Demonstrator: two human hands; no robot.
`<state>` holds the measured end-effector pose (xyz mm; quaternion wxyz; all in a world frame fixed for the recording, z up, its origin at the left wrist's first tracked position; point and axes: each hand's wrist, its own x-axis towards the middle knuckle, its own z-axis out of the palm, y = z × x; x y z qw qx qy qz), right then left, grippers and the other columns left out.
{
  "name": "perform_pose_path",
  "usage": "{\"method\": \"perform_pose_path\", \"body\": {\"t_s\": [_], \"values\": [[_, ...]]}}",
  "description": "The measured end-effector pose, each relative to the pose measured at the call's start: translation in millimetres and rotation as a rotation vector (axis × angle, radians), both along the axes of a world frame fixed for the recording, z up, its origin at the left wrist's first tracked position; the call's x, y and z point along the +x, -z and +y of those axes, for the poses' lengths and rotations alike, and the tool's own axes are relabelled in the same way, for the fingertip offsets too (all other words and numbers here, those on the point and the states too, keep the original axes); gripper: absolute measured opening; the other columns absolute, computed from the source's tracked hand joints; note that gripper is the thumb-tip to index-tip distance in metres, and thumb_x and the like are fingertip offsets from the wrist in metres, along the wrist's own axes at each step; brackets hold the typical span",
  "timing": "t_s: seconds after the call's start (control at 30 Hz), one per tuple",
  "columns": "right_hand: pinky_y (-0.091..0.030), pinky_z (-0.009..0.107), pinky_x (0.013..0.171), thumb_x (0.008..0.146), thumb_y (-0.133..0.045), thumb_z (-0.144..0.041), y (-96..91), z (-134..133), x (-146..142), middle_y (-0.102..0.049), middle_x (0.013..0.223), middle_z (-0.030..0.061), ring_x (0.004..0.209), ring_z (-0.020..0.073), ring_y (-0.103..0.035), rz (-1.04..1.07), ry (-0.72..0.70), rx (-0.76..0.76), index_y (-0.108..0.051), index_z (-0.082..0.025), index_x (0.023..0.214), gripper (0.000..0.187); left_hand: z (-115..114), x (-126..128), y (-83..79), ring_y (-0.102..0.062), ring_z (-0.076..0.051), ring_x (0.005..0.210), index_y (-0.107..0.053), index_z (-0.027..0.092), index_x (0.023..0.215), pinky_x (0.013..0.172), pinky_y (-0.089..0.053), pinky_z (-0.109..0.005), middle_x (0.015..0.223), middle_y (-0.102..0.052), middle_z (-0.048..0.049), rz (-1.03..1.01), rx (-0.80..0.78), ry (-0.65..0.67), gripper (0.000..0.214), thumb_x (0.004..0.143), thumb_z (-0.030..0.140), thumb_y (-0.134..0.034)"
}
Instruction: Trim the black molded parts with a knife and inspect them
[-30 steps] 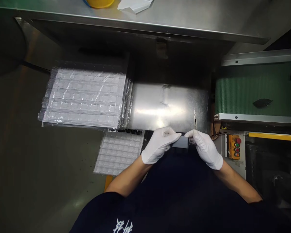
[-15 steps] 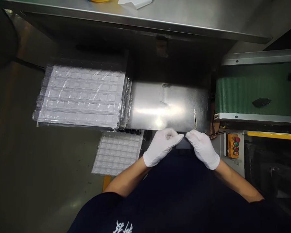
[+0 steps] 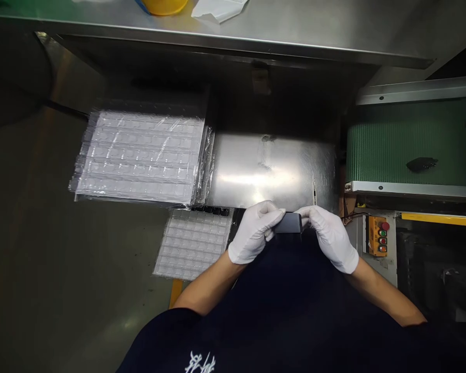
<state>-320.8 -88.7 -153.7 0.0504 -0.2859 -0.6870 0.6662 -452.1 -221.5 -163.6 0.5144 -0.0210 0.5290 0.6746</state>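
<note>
Holding the dark grey block [image 3: 289,224] between my white-gloved left hand [image 3: 253,233] and right hand [image 3: 331,239], I have both grips pinching its ends, just in front of the stainless panel [image 3: 272,173] and near the clear blister trays [image 3: 192,243]. This looks like a hand-inspection step, though the shadows make the block's underside hard to read, so the next move calls for keeping that pinch steady and level.
</note>
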Motion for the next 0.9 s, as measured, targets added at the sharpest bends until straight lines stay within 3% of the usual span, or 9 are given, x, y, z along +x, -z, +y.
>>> {"method": "perform_pose_path", "body": {"t_s": [0.2, 0.37, 0.57, 0.73, 0.9], "values": [[-0.061, 0.036, 0.090, 0.104, -0.056, -0.048, 1.9, 3.1, 8.3, -0.078, 0.105, 0.0040, 0.098, 0.0221, -0.074, 0.058, -0.046, 0.050, -0.078, -0.028, 0.107, 0.030, 1.2, 7.6, 5.8, -0.033, -0.004, 0.040, -0.053, 0.017, 0.067, 0.038, -0.029, -0.016, 0.047, -0.037, 0.0092, -0.023, 0.136, 0.007, 0.047, 0.081, 0.049, -0.084], [-0.062, 0.039, 0.091, 0.100, -0.060, -0.051, -2.1, 0.8, 10.4, -0.080, 0.107, 0.0060, 0.099, 0.0242, -0.076, 0.100, -0.043, 0.062, -0.078, -0.026, 0.112, 0.033, 4.8, 15.1, 10.4, -0.033, -0.004, 0.041, -0.054, 0.016, 0.068, 0.040, -0.030, -0.017, 0.049, -0.035, 0.0090, -0.027, 0.187, 0.023, 0.047, 0.085, 0.052, -0.080], [-0.063, 0.037, 0.088, 0.100, -0.062, -0.047, -4.7, 2.5, 13.3, -0.080, 0.104, 0.0054, 0.096, 0.0235, -0.076, 0.126, -0.043, 0.056, -0.078, -0.027, 0.111, 0.028, 8.2, 18.7, 9.3, -0.033, -0.005, 0.040, -0.053, 0.018, 0.066, 0.040, -0.031, -0.019, 0.048, -0.034, 0.0091, -0.022, 0.148, 0.031, 0.049, 0.081, 0.055, -0.082], [-0.060, 0.038, 0.095, 0.104, -0.054, -0.046, -0.8, 9.9, 20.5, -0.078, 0.113, 0.0065, 0.103, 0.0233, -0.073, 0.136, -0.051, 0.050, -0.076, -0.026, 0.116, 0.033, 8.9, 16.0, 3.9, -0.034, -0.006, 0.037, -0.056, 0.018, 0.064, 0.038, -0.027, -0.020, 0.044, -0.037, 0.0091, 0.075, 0.004, 0.016, 0.046, 0.075, 0.053, -0.085], [-0.060, 0.034, 0.081, 0.095, -0.066, -0.051, 2.5, 8.3, 17.2, -0.075, 0.096, 0.0049, 0.088, 0.0210, -0.072, 0.059, -0.021, -0.075, -0.073, -0.022, 0.104, 0.031, 9.8, 16.9, -4.4, -0.039, -0.005, 0.040, -0.058, 0.017, 0.062, 0.041, -0.025, -0.021, 0.051, -0.050, 0.0062, 0.226, -0.090, 0.068, 0.045, 0.075, 0.049, -0.085]]}}
